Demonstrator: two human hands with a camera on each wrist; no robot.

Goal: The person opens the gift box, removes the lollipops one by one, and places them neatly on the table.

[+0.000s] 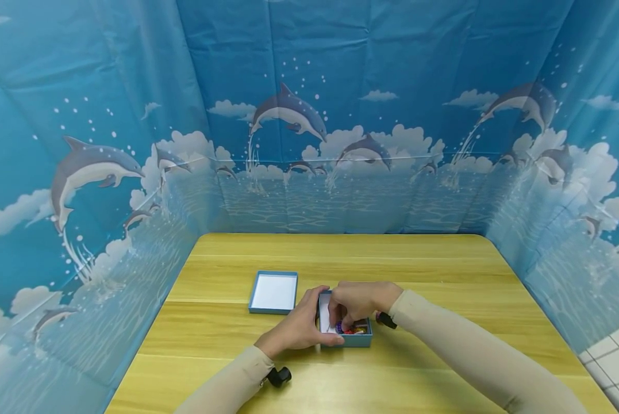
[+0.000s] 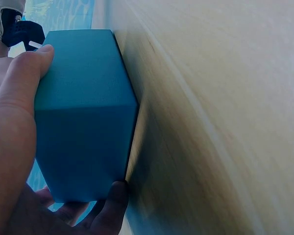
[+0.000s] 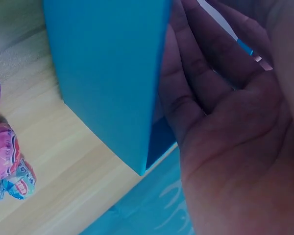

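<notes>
A blue open-topped box (image 1: 354, 340) sits on the table, with small colourful items (image 1: 358, 330) inside at its near end, probably wrapped candies. My left hand (image 1: 301, 325) grips its left side, thumb at the near end and fingers at the far end; the left wrist view shows the box's blue wall (image 2: 83, 147) between them. From above, my right hand (image 1: 353, 302) reaches into the box, its fingers pointing down beside a purple item (image 1: 339, 327). In the right wrist view the box wall hides those fingertips, so whether they pinch anything is unclear.
A shallow blue lid (image 1: 273, 292) with a white inside lies to the left of the box. Wrapped candies (image 3: 5, 152) in pink and blue lie on the table right of the box, by my right wrist. A dolphin-print curtain (image 1: 309, 195) surrounds the yellow wooden table (image 1: 402, 259).
</notes>
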